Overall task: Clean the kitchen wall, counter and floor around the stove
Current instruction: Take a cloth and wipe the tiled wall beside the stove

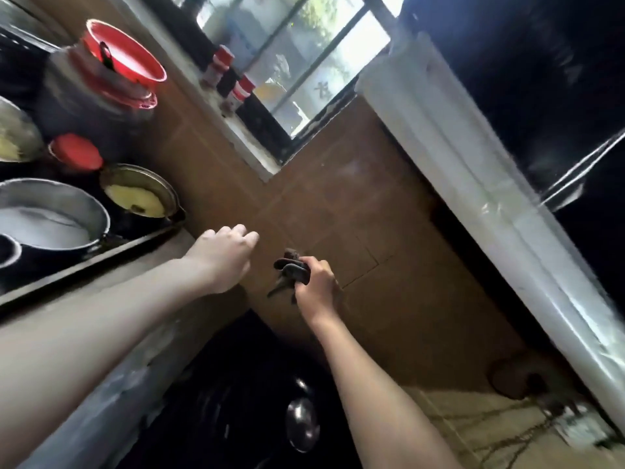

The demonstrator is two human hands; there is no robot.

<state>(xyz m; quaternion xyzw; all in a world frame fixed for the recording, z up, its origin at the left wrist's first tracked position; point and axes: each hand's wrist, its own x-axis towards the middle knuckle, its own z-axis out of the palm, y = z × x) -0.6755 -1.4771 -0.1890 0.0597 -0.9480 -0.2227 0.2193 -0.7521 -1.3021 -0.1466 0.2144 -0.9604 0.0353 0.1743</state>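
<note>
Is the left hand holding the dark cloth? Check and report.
No. The right hand grips the dark cloth in front of the brown wall tiles, while the left hand holds nothing.

A dark crumpled rag (292,269) is bunched in the right hand (316,282), close to the brown glazed-tile wall (355,204). The grey concrete counter (159,279) meets that wall at the left and carries a black stove top (84,262). A tan tiled floor (473,431) lies below, blurred.
</note>
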